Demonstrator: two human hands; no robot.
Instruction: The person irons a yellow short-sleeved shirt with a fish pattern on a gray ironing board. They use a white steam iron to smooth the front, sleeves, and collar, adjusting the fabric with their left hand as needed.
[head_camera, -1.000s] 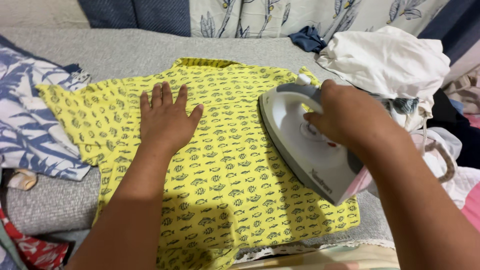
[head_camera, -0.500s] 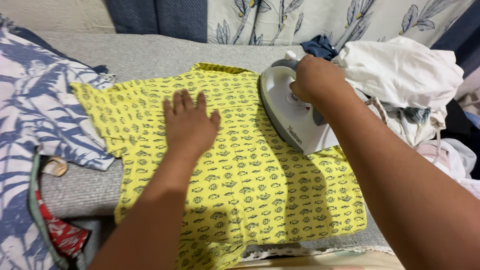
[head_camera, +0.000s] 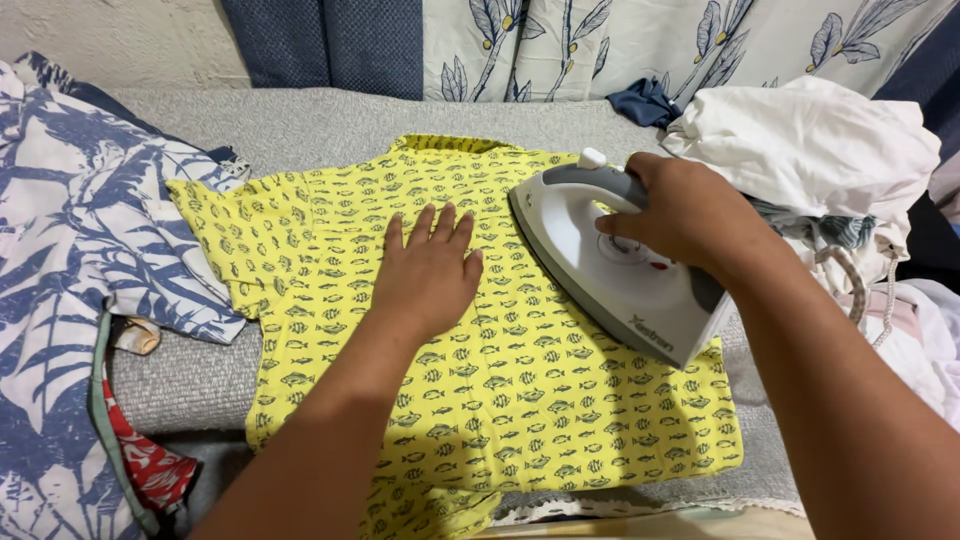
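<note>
The yellow shirt (head_camera: 470, 380) lies spread flat on the grey padded surface (head_camera: 330, 125), directly under both your hands; it is thin fabric printed all over with small dark fish, collar at the far edge. Your left hand (head_camera: 430, 275) presses open-palmed on its middle, fingers spread, gripping nothing. Just to that hand's right, your right hand (head_camera: 690, 215) is wrapped tight around the grey handle of the white iron (head_camera: 610, 275), whose smooth pointed body rests on the shirt.
</note>
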